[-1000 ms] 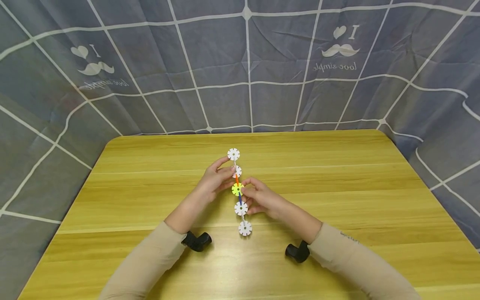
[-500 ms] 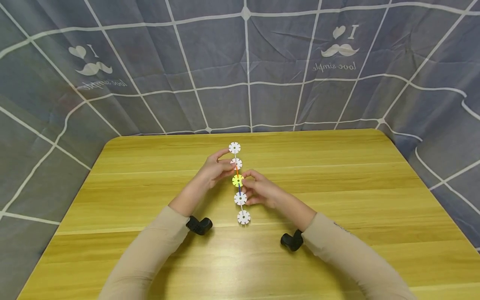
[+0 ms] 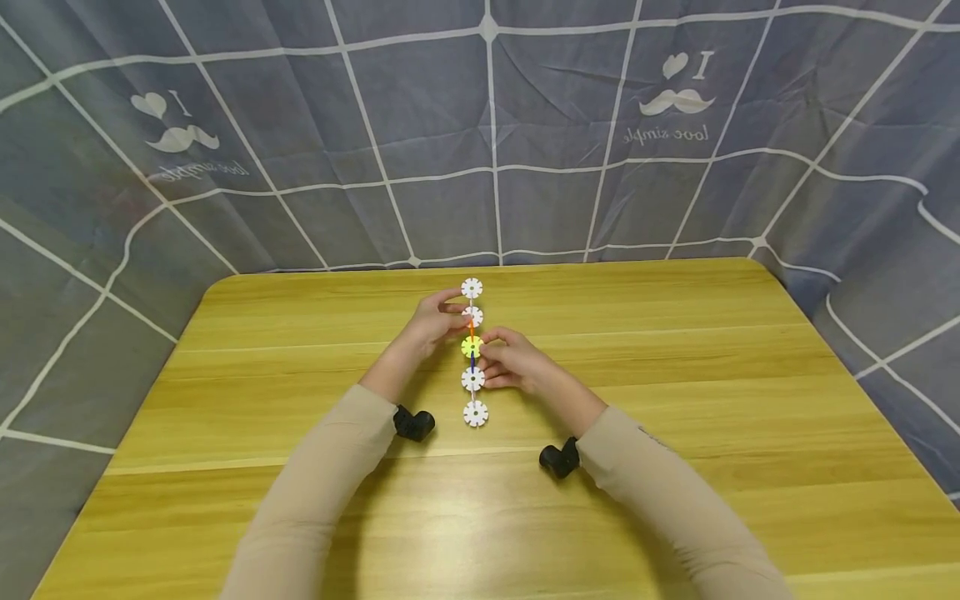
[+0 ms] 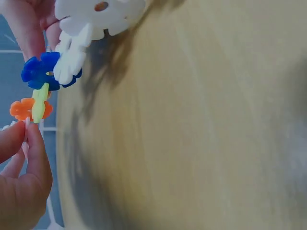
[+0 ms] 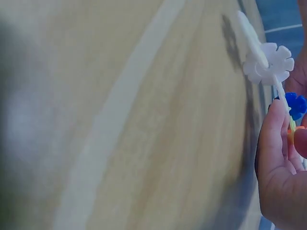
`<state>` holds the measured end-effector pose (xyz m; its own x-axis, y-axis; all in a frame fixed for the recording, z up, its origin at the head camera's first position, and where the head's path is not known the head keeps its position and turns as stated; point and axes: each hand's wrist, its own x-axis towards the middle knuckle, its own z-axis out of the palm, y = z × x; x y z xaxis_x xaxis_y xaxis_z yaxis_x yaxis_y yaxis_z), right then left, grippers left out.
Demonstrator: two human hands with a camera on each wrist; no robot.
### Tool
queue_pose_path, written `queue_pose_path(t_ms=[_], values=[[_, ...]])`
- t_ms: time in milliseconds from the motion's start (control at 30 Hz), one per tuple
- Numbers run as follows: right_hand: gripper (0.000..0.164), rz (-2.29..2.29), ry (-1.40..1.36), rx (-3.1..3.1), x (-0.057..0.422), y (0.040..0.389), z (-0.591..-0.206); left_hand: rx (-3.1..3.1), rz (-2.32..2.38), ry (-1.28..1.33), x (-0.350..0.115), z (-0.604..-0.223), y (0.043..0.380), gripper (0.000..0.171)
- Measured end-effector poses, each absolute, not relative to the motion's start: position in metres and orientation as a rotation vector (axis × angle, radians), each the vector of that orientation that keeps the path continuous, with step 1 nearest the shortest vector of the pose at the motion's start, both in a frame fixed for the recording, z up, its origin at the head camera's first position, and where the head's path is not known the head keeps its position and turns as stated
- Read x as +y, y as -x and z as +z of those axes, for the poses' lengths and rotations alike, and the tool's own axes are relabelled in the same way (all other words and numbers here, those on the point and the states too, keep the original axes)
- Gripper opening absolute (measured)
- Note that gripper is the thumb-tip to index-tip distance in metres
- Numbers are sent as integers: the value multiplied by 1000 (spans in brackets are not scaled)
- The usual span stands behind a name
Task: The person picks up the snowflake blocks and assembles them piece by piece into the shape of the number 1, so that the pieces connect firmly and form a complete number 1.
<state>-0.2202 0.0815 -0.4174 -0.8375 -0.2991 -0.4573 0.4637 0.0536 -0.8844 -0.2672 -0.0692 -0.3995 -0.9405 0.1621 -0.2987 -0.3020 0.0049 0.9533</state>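
A chain of notched plastic interlocking discs runs front to back between my hands, slotted together with neighbours turned crosswise. At its middle sits a yellow disc (image 3: 472,347), flanked by an orange disc (image 4: 20,109) and a blue disc (image 4: 34,72); white discs make up both ends. Thumb and fingers of my left hand (image 3: 431,323) pinch a white disc (image 3: 474,316) beyond the orange one. My right hand (image 3: 521,362) pinches the yellow disc from the right, its lower fingers near a white disc (image 3: 473,379). The nearest white disc (image 3: 476,414) extends freely toward me.
Under the hands is a wooden table (image 3: 675,350), where the chain casts a shadow in the left wrist view. A grey curtain (image 3: 420,117) with white lines hangs behind its back edge. Black wrist devices (image 3: 414,423) stick out from both sleeves.
Both hands have carried the chain away from me, toward the table's back edge. It now lies straighter front to back, and the forearms have come closer together. The grips look the same.
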Motion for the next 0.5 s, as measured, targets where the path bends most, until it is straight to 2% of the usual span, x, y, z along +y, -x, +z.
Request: queue_pose_path(t_ms=[300, 500], values=[[26, -1807, -246, 1863, 81, 229, -423, 1944, 2040, 125, -73, -439, 291, 55], [28, -1810, -262, 1859, 81, 230, -423, 2119, 1887, 180, -68, -427, 282, 55]])
